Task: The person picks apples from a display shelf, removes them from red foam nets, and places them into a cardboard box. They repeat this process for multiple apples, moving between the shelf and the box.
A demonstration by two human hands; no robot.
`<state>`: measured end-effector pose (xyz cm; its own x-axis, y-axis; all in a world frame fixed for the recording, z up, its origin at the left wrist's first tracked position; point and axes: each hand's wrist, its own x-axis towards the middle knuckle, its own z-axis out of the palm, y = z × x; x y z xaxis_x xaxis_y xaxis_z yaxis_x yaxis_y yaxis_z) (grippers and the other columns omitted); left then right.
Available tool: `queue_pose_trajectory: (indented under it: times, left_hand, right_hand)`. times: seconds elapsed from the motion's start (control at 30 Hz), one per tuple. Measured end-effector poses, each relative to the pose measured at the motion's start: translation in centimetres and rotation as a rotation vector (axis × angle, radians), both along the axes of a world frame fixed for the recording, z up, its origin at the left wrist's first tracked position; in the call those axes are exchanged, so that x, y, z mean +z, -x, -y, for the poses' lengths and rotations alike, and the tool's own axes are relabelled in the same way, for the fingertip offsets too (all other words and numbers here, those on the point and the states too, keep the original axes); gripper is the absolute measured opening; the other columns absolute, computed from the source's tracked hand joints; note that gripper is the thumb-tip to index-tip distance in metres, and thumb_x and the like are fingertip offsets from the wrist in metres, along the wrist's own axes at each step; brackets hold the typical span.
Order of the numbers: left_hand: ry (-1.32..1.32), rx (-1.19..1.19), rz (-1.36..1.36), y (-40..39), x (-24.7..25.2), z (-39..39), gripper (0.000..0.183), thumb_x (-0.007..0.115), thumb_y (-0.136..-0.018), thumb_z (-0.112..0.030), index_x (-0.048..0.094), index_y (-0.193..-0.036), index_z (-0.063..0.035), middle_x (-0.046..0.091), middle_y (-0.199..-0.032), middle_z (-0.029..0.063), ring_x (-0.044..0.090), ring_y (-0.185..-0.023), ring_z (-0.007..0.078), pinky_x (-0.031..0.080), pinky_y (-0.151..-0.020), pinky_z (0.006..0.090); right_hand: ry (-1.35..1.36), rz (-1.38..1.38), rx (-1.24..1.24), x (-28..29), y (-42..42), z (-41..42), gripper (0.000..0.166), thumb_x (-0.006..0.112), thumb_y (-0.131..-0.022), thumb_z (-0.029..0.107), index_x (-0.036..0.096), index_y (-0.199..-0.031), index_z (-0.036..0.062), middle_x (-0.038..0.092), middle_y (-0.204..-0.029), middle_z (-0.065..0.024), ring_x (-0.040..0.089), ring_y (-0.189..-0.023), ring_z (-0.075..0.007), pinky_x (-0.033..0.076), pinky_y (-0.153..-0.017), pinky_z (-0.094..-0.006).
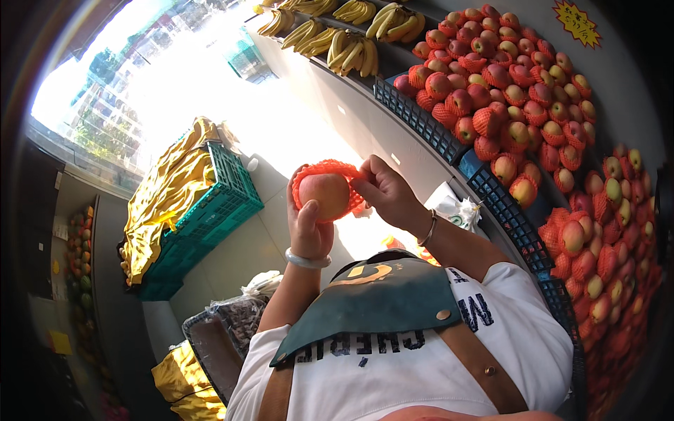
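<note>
My left hand [310, 226], with a pale bangle at its wrist, holds a pinkish-yellow apple [325, 196] from below and the left, its thumb resting on the front. A red foam fruit net [337, 167] surrounds the apple's top and right side, leaving the face towards me bare. The fingers of my right hand [387, 192] are closed on the net's right edge; a thin bracelet circles that wrist. Both hands are raised in front of my chest, over the floor. The fingertips behind the apple are hidden.
Apples [495, 79], many in red nets, are heaped on the right shelf behind black plastic crate edging [418, 120]. Bananas [353, 52] lie at the top. Green crates [210, 210] under yellow cloth [168, 194] stand left. A dark-rimmed container [216, 342] is beside my left elbow.
</note>
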<state>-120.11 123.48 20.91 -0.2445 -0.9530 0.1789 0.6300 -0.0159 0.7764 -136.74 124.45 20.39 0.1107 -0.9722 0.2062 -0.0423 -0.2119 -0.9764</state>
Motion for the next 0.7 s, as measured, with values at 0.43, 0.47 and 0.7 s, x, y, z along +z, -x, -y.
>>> queue_pose_trajectory:
  times: [0.43, 0.47, 0.7]
  left_hand:
    - [0.031, -0.211, 0.139, 0.1, 0.5, 0.6, 0.084, 0.075, -0.068, -0.016, 0.024, -0.136, -0.0113, 0.041, -0.127, 0.0135, 0.049, -0.114, 0.0264, 0.045, -0.095, 0.0397]
    - [0.023, -0.211, 0.173, 0.1, 0.1, 0.6, 0.085, 0.075, -0.067, -0.013, 0.024, -0.135, -0.0111, 0.041, -0.126, 0.0136, 0.049, -0.114, 0.0264, 0.046, -0.094, 0.0394]
    - [0.003, 0.034, 0.223, 1.4, -0.8, 0.4, 0.075, 0.067, -0.071, -0.006, 0.025, -0.133, -0.0078, 0.044, -0.120, 0.0132, 0.049, -0.110, 0.0259, 0.045, -0.093, 0.0397]
  right_hand:
    - [0.041, 0.288, 0.049, 0.8, 1.3, -0.4, 0.018, 0.061, -0.085, 0.014, 0.047, -0.093, 0.0057, 0.055, -0.078, -0.0020, 0.052, -0.066, -0.0088, 0.045, -0.059, -0.0240]
    - [0.142, 0.054, -0.070, 0.9, 1.6, -0.6, 0.018, 0.061, -0.084, 0.013, 0.046, -0.090, 0.0056, 0.054, -0.076, -0.0018, 0.051, -0.065, -0.0088, 0.044, -0.057, -0.0243]
    - [-0.013, 0.150, -0.103, 0.0, 1.2, -1.7, 0.029, 0.067, -0.080, 0.015, 0.046, -0.097, 0.0043, 0.053, -0.079, -0.0025, 0.054, -0.070, -0.0101, 0.047, -0.061, -0.0256]
